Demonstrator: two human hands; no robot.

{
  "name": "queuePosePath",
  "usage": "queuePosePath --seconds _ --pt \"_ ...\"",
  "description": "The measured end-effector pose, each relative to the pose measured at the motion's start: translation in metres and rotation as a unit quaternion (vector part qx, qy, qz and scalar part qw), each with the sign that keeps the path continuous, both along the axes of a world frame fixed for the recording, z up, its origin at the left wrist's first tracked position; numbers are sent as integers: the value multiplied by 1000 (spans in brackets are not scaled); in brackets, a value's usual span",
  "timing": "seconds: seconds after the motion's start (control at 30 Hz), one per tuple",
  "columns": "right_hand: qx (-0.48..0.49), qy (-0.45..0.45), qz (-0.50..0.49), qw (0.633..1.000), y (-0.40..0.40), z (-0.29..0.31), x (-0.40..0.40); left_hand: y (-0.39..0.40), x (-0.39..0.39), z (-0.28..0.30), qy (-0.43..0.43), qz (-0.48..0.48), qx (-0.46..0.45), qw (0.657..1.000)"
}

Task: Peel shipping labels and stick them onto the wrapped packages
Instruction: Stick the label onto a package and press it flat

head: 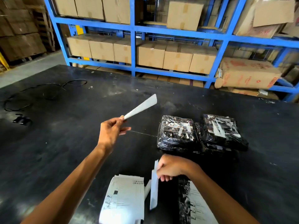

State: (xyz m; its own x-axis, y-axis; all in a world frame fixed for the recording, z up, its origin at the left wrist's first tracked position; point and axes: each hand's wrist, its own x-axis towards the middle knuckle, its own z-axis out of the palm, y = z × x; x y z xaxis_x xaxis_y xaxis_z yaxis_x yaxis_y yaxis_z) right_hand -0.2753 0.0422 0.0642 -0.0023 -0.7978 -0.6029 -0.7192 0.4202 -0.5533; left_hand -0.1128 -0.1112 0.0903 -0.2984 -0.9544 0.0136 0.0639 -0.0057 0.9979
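Black tabletop [64, 151] fills the warehouse scene. Near its front edge lies a stack of printed labels [124, 201]; just beside it the right hand [171, 167] pinches an upright white label [154, 189]. Raised above the table, the left hand [111, 131] pinches a white backing strip [142, 105]. Two wrapped packages [200, 131] lie farther back, before blue shelving [132, 46] of cardboard boxes [176, 57].

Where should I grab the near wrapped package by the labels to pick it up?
Take the package by its near-left edge, coming in from the open table on its left. Another package crowds its right side, and its shiny, crinkled wrap looks slippery, so a pinch over the edge is probably safer than a flat top grip.
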Motion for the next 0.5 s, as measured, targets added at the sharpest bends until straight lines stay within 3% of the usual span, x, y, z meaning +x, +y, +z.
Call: queuePosePath --seconds 0.17,0.33,0.4,0.5 --pt "44 -4 56 997 9 -42 29 16 -4 -3 -23 -43 -34 998" --pt "-41 17 24 999 14 -46 31 29 -6 -6 -26 -70 -44 996" --pt "-103 17 -28 994 12 -42 25 33 -6 -8 -24 -76 -52 995" --pt "-221 -112 -187 951 5 -26 13 40 -9 -8 -24 -84 -80 993"
